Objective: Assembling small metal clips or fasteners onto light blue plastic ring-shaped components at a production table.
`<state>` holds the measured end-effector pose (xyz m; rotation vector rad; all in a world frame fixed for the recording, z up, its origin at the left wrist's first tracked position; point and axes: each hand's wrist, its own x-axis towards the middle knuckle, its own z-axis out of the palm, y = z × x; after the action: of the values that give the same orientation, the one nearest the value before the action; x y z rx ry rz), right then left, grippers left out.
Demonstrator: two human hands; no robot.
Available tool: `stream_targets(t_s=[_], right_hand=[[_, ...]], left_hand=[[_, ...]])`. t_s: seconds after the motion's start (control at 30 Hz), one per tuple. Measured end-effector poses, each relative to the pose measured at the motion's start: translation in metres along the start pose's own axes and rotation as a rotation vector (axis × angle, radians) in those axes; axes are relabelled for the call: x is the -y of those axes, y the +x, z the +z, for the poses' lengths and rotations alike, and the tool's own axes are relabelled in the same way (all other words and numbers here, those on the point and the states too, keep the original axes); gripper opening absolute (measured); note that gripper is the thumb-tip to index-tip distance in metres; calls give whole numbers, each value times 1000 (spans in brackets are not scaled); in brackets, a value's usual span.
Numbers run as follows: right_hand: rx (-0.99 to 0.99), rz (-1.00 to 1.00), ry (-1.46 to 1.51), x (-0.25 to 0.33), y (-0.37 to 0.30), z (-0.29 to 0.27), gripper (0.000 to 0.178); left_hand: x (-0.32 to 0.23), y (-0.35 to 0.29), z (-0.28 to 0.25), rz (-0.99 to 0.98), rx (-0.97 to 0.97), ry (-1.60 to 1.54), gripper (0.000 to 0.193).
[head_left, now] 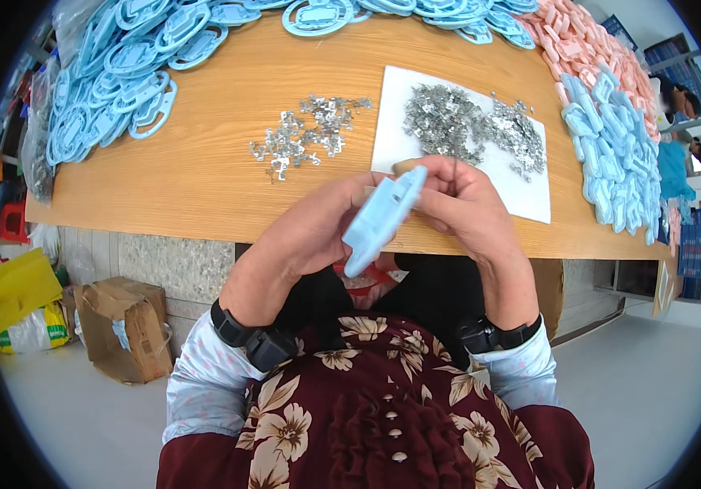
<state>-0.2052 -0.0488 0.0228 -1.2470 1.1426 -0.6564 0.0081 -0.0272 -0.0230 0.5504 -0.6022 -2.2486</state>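
Note:
My left hand (328,218) is closed around a light blue plastic casing (383,218), held tilted above the table's near edge. The casing is long with rounded ends, and a small slot shows near its upper end. My right hand (466,202) is pinched close to that end. A thin dark rod (455,153) stands up from its fingers; its full shape is hidden. Just beyond the hands, small silvery metal clips (440,114) lie heaped on a white board (395,90). More loose metal clips (302,137) are scattered on the wood to the left.
Round light blue frames (134,57) are piled at the far left and along the back of the wooden table (228,106). On the right are piles of blue casings (611,155) and pink casings (583,49). A cardboard box (126,326) stands on the floor at left.

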Motion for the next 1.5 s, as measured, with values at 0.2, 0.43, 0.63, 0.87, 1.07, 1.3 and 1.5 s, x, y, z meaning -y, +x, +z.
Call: stream_targets(t_s=[0.2,0.43,0.63,0.87,1.07,1.3,1.5], right_hand=[[-206,-166,-219,-12,-6,-3,23],[-385,-479,-730,-2,10,-7,22],[-652,-226,-746,-6,-16,-84,19],[-760,-184,-917,-62,-36,-143,16],[-745,-279,-966,-68,-29,-139,19],[-578,-417,-1185,-51,-10,-135,18],[-441,-257,-665,-38,-10,-127,15]], left_hand=[[-15,-33,-2,85,-163,161,43],[-9,-49,-5,215,-310,423,35],[-11,-30,6,257,-346,532,38],[-8,-10,14,273,-405,523,40],[-7,0,10,224,-446,492,40],[-6,3,13,229,-424,569,38],[-6,6,18,229,-402,560,27]])
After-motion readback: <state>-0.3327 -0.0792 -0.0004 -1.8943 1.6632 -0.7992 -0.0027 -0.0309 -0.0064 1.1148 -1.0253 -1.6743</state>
